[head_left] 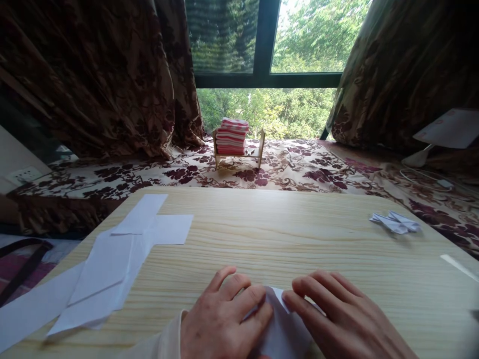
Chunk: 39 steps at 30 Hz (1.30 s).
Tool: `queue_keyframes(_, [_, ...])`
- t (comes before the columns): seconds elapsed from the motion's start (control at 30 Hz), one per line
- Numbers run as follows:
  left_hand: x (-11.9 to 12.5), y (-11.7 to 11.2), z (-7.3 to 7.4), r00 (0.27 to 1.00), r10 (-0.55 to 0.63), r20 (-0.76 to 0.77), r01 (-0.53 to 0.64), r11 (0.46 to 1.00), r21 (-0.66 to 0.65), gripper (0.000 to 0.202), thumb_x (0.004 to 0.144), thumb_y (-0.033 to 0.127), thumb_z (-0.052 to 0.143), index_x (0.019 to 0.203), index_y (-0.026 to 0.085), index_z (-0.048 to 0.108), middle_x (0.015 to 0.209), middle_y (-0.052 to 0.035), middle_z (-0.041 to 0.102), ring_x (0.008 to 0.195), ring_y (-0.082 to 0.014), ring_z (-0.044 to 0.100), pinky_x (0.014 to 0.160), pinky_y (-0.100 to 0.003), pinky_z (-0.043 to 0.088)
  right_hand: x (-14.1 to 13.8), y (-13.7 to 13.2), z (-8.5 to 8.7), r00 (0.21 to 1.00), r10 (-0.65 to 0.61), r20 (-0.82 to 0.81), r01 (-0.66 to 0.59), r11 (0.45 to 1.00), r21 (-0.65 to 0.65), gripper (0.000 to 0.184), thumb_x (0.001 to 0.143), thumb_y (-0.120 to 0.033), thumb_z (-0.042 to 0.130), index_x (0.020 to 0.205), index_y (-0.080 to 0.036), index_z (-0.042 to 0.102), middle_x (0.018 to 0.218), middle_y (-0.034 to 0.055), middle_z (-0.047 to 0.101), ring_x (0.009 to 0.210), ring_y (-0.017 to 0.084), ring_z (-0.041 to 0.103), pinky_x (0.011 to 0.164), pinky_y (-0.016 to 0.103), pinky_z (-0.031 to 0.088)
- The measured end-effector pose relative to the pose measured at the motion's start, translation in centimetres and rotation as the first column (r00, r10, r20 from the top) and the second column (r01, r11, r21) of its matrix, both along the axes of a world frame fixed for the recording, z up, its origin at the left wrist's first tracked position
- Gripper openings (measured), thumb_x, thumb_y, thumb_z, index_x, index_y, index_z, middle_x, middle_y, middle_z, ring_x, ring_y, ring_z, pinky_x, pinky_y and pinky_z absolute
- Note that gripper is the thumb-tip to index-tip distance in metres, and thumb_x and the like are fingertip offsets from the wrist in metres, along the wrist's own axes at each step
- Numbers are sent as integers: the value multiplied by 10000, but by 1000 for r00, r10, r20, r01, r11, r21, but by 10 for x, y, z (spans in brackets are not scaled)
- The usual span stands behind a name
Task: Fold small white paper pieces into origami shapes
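Note:
At the front edge of the wooden table, a white sheet of paper point(280, 331) lies between my hands, its upper end showing a small folded flap. My left hand point(226, 319) presses on the paper's left side with curled fingers. On the other side, my right hand point(335, 314) has its bent fingers together, with the fingertips on the flap's right edge. Both thumbs are mostly hidden, and the paper's lower part runs out of the picture. A small folded paper piece point(396, 222) rests at the table's far right.
Several loose white paper sheets point(108, 262) overlap on the left of the table point(269, 214). Beyond it, a small wooden rack point(261, 149) holds folded pink-striped cloths point(231, 137) on a flowered window seat. A white lamp point(449, 128) stands at the right, between curtain and table.

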<state>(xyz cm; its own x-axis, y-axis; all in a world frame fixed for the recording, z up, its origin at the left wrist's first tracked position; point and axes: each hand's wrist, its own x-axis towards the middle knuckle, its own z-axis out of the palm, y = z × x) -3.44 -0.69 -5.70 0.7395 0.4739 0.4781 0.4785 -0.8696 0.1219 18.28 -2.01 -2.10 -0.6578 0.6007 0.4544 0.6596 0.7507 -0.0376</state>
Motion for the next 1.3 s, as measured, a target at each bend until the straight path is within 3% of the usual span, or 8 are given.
queue_keyframes(0.1, [0,-1,1,1000,16,-18,-16,1000,4,416,886,506,353,1027,194,589,978,-28,647,880,-208,511,955,-411,250,1,-3,-3,1000,16,-9,-16,1000,12,425,994,-256,237,834,-183,624,688,42,621,590,157,506,543,276,377])
queue_keyframes(0.27, [2,-8,21,993,74,-96,-79,996,-51,350,833,483,517,1048,214,581,1027,1,654,920,-194,528,965,-385,296,-3,-3,-6,1000,14,-18,-13,999,37,429,997,-254,238,835,-171,626,757,56,651,631,157,536,563,271,402])
queue_keyframes(0.37, [2,-9,26,992,90,-88,-94,995,-46,317,811,446,567,1024,213,589,1037,12,656,927,-190,536,965,-381,306,-4,-4,-7,1000,18,11,-19,999,30,404,996,-256,247,913,-149,628,769,63,659,645,159,547,593,277,421])
queue_keyframes(0.53, [3,-9,26,992,91,-87,-96,994,-51,331,797,453,580,1024,211,591,1017,18,660,928,-189,543,958,-377,309,-2,-6,-8,999,38,3,-38,996,78,374,991,-209,265,910,-144,625,756,59,657,632,151,544,599,275,412])
queue_keyframes(0.77, [2,-10,25,990,93,-105,-101,992,-77,341,804,464,571,1032,212,590,1014,22,659,930,-187,547,963,-379,304,0,-8,-12,1000,2,-21,-2,1000,17,464,999,-281,218,795,-179,622,737,46,643,645,157,535,610,283,380])
queue_keyframes(1.0, [4,-13,28,989,117,-94,-127,986,-112,336,772,403,628,1052,219,592,1047,15,661,968,-194,543,981,-380,314,-3,-7,-12,1000,22,0,-22,995,93,381,993,-230,259,1038,-104,616,772,68,667,665,165,560,629,299,404])
queue_keyframes(1.17, [5,-14,28,988,126,-86,-138,980,-141,340,772,421,626,1050,229,595,1039,14,661,963,-194,546,979,-388,319,-2,-8,-5,1000,26,-17,-24,992,125,374,974,-137,293,884,-159,656,725,44,664,637,142,567,595,274,426])
queue_keyframes(1.3, [6,-13,25,989,126,-71,-135,981,-139,332,757,424,639,1023,229,602,1020,23,665,956,-193,552,980,-393,311,-4,-9,-1,997,73,5,-73,990,120,419,971,-103,257,877,-158,662,862,56,707,731,155,597,643,268,477])
